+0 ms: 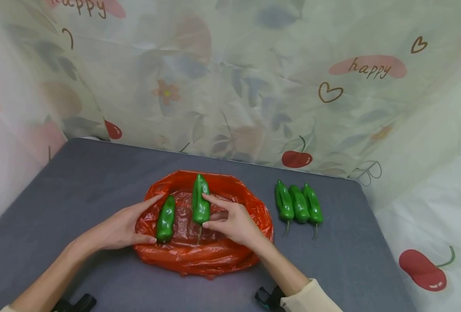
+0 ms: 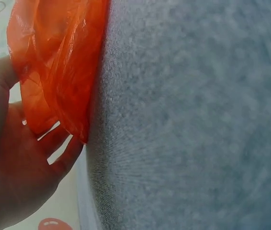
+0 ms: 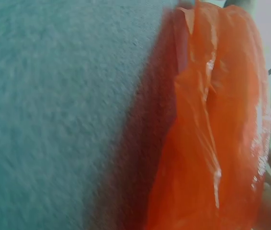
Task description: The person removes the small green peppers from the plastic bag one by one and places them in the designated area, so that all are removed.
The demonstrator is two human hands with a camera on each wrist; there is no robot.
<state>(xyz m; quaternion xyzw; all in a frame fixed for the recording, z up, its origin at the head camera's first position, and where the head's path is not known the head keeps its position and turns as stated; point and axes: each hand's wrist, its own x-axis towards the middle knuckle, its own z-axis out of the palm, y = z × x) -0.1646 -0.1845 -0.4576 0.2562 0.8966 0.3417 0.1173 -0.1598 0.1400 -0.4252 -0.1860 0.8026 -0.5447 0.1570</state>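
A red plastic bag (image 1: 203,262) lies with its mouth spread wide on the grey surface. My left hand (image 1: 125,225) holds its left rim, thumb and fingers spread far apart. In the left wrist view, translucent red plastic (image 2: 63,62) covers part of that hand (image 2: 25,167). Close by its thumb, one green chili pepper (image 1: 166,220) sits inside the bag. With thumb and fingers my right hand (image 1: 232,219) pinches another green chili pepper (image 1: 201,199), stem towards me, over the bag's mouth. The right wrist view shows mostly the bag's side (image 3: 221,120), which hides the pinched pepper.
Three green chili peppers (image 1: 298,203) lie side by side to the right of the bag, on the grey tabletop (image 1: 332,268). A patterned curtain (image 1: 230,86) hangs along the table's back edge. Black objects (image 1: 269,298) show at the near edge, under the forearms.
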